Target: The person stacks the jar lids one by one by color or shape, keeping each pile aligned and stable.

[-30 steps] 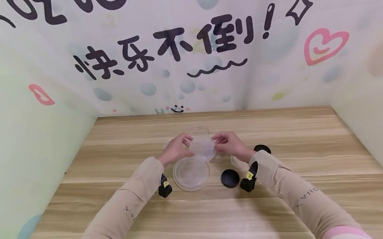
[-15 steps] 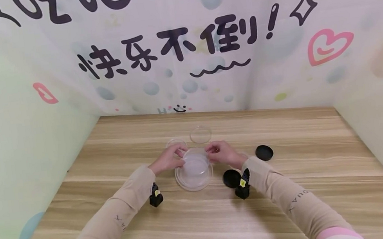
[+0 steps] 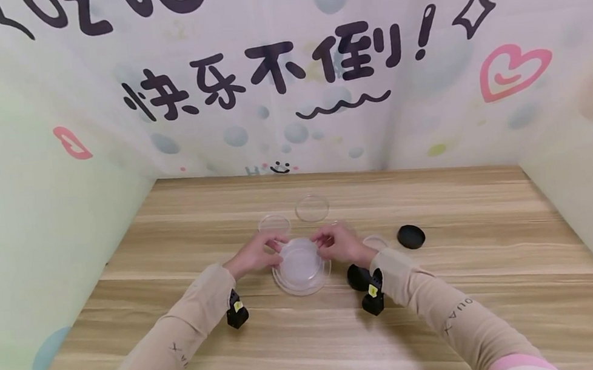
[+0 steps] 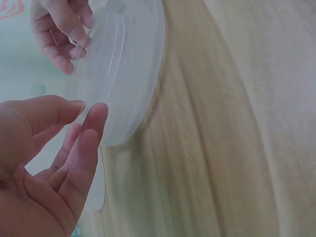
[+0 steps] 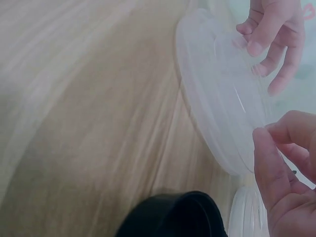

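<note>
A round clear plastic lid (image 3: 300,256) is pinched at its left rim by my left hand (image 3: 257,254) and at its right rim by my right hand (image 3: 340,244). In the left wrist view, the thumb and fingertips of the left hand meet at the lid's thin edge. The right wrist view has the right thumb and forefinger at the opposite edge. Directly beneath lies a wider frosted lid (image 3: 303,292) on the table. Whether the two lids touch cannot be told.
On the wooden table (image 3: 314,341), more clear lids lie behind the hands, one at back left (image 3: 273,225), another at the back (image 3: 312,209). A clear lid (image 3: 376,241) is partly behind the right wrist. Two black lids (image 3: 411,236) are at the right, one partly covered by the wrist camera.
Both hands have brought the clear lid toward the person and lowered it over the wider frosted lid. The clear lid at the back has come into full view.
</note>
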Tool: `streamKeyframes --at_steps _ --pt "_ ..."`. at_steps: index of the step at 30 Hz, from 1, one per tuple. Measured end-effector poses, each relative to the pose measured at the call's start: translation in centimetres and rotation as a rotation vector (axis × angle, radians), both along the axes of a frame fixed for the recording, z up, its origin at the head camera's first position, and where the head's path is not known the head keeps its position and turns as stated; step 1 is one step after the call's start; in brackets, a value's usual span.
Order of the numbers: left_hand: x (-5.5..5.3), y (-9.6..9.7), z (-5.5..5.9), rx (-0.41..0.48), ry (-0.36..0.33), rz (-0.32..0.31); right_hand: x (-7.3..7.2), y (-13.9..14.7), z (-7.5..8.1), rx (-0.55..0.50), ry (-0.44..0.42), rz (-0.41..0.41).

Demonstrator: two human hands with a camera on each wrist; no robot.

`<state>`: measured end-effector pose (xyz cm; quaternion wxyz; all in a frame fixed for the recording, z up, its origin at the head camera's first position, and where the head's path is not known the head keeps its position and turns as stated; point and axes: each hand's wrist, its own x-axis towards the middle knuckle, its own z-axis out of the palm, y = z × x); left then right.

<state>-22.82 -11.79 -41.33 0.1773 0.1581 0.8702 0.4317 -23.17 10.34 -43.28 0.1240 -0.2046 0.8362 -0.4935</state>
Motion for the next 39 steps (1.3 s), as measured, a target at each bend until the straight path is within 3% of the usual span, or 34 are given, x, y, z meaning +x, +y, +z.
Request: streamKeyframes --at_steps 14,26,39 --pt "0.1 0.0 -0.3 -0.04 0.012 0.015 -0.2 -0.3 0.0 0.049 0.027 0.008" --pt "0.3 0.0 -1.0 -0.019 0.032 0.007 -0.1 -0.6 -0.2 0.098 0.02 -0.021" --pt "0.6 -0.2 -1.3 -0.001 0.047 0.023 -0.1 -0.7 -0.7 0.061 0.0 -0.021"
